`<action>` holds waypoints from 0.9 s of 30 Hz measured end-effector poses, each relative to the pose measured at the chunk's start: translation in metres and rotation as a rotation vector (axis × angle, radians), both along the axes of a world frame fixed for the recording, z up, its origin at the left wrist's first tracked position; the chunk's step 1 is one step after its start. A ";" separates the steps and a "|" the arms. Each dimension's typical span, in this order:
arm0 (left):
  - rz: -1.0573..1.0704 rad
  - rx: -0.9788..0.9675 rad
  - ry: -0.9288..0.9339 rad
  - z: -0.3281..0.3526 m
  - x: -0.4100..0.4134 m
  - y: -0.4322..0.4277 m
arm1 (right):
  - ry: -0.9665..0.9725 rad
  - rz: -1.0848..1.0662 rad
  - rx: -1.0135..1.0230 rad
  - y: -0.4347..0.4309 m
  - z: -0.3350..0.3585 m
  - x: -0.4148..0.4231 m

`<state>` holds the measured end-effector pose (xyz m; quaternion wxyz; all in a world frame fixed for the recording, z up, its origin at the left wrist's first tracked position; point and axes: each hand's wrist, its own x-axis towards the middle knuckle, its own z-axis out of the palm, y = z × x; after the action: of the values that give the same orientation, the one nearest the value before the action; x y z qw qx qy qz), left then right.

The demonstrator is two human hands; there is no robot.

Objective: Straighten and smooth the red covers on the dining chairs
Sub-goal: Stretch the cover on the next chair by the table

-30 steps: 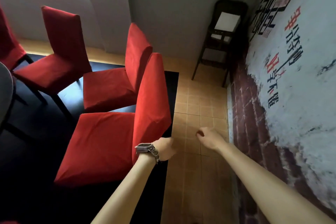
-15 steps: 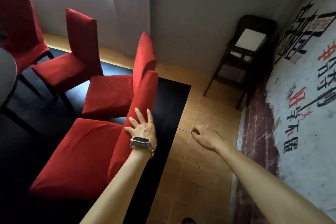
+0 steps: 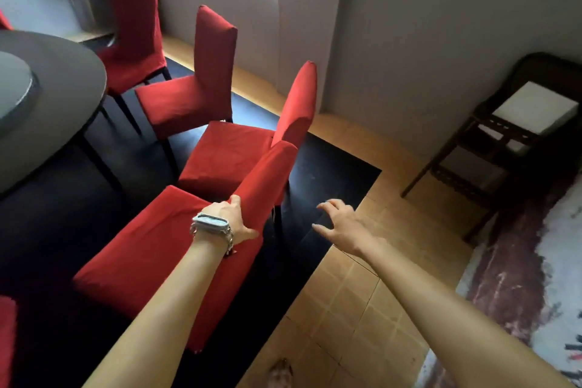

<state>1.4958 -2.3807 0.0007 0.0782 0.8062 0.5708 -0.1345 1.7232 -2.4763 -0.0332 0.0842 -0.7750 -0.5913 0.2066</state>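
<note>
Left hand (image 3: 231,220), wearing a wristwatch (image 3: 210,221), gripped the red cover (image 3: 267,173) low on the backrest of the nearest chair (image 3: 141,255). The thumb lay on the front face; the fingers were wrapped behind, out of sight. Half a second earlier this hand lay flat on the same backrest, fingers spread. Right hand (image 3: 343,224) hovered apart, to the right of the grip, holding nothing; its fingers, loosely curled earlier, were now spread. A second covered chair (image 3: 230,151) stood just beyond the grip, and the round table (image 3: 53,98) well to its left.
</note>
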 end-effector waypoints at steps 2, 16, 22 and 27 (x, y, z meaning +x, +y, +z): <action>-0.004 -0.050 0.037 0.004 0.004 0.011 | -0.097 0.112 0.044 0.028 0.003 -0.004; 0.118 -0.162 -0.029 0.004 0.010 0.041 | 0.004 0.364 0.128 0.165 0.016 -0.001; 0.350 -0.125 -0.103 -0.004 -0.013 0.038 | 0.192 0.222 0.024 0.222 0.016 0.001; 0.843 -0.249 -0.135 -0.022 -0.051 -0.001 | 0.785 -0.214 -0.549 0.238 0.022 0.008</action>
<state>1.4450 -2.3816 -0.0211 0.2598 0.4943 0.8228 -0.1055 1.7314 -2.2378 -0.0108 0.1140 -0.6887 -0.3556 0.6215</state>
